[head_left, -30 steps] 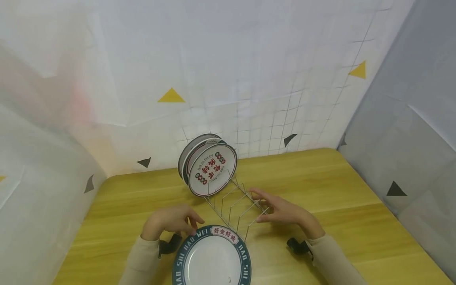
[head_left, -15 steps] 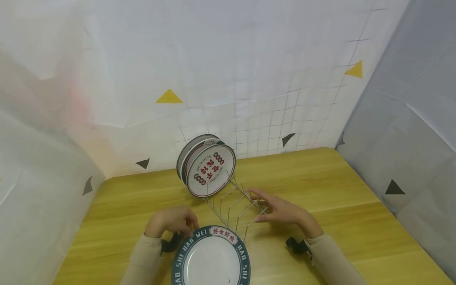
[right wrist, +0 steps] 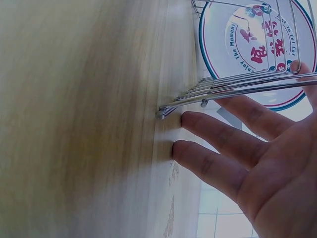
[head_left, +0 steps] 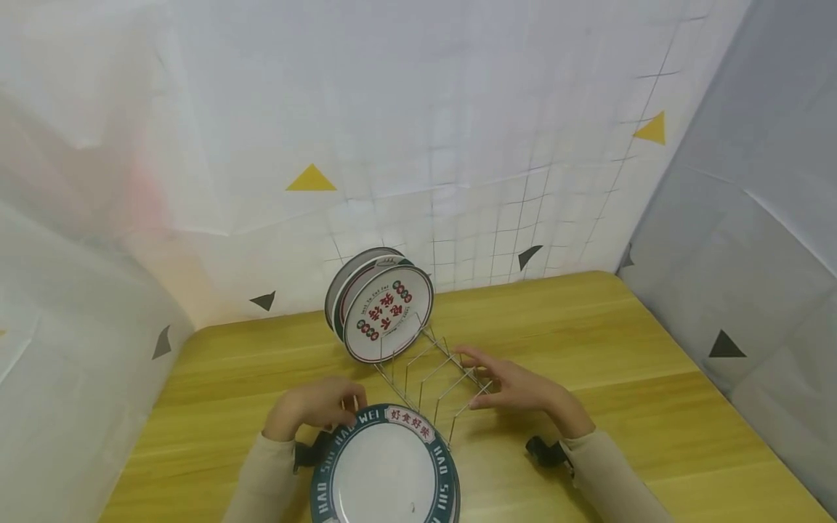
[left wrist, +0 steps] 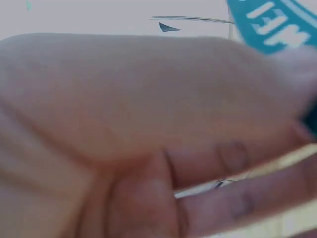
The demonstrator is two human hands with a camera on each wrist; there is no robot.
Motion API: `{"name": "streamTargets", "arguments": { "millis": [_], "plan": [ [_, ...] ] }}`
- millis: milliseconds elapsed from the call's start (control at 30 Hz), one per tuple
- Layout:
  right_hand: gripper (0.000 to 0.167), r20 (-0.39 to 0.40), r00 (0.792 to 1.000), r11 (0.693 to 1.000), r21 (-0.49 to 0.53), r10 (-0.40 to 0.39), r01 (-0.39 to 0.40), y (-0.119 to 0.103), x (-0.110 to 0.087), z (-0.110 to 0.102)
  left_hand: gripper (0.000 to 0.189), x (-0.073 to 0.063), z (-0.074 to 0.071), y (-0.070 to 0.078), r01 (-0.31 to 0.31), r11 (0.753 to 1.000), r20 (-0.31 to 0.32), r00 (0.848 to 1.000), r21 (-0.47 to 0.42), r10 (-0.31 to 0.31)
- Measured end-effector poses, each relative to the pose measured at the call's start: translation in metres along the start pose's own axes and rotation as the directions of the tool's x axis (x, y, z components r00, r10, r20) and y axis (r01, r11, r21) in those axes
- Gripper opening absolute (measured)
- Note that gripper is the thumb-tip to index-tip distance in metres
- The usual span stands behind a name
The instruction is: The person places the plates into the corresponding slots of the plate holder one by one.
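Note:
My left hand [head_left: 317,407] pinches the left upper rim of a white plate [head_left: 384,472] with a dark green lettered border, at the front edge of the head view. This plate is raised a little off another plate, whose edge shows at its lower right. In the left wrist view the thumb lies on the plate's green rim [left wrist: 277,25], with fingers beneath. A wire dish rack [head_left: 421,385] stands just beyond. My right hand [head_left: 516,385] rests at its right side, fingers spread and fairly straight, some fingertips against the table and one beside the wires.
Several plates [head_left: 386,312] stand upright at the far end of the rack, the front one with red characters. The wooden table [head_left: 556,319] ends at white draped sheeting [head_left: 392,109] at the back and sides.
My left hand has closed its fingers on the plate's rim and lifted that side. The plate has shifted slightly up and left, exposing another plate beneath. My right hand stays put.

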State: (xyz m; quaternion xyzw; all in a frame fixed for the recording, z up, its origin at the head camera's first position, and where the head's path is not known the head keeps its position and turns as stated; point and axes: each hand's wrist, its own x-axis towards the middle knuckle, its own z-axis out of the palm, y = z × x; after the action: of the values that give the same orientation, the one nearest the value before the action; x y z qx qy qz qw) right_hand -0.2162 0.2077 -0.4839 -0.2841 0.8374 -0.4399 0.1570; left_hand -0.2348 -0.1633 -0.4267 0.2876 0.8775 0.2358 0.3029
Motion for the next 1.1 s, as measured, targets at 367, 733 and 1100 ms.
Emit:
{"name": "streamTargets", "arguments": {
  "millis": [367, 733, 1100],
  "plan": [
    [0.086, -0.004, 1.0, 1.0, -0.002, 0.011, -0.011, -0.003, 0.001, -0.002, 0.019, -0.002, -0.009, 0.013, -0.255, 0.961, -0.139, 0.953, 0.11, 0.269],
    [0.089, 0.008, 1.0, 1.0, 0.002, 0.006, -0.006, -0.002, 0.002, -0.002, 0.04, -0.006, -0.008, 0.015, -0.274, 0.96, -0.085, 0.957, 0.048, 0.278],
    [0.088, 0.003, 1.0, 1.0, -0.004, -0.008, 0.008, 0.001, 0.002, -0.001, 0.049, -0.012, -0.007, 0.022, -0.367, 0.93, 0.004, 0.93, -0.036, 0.367]
  ]
}}
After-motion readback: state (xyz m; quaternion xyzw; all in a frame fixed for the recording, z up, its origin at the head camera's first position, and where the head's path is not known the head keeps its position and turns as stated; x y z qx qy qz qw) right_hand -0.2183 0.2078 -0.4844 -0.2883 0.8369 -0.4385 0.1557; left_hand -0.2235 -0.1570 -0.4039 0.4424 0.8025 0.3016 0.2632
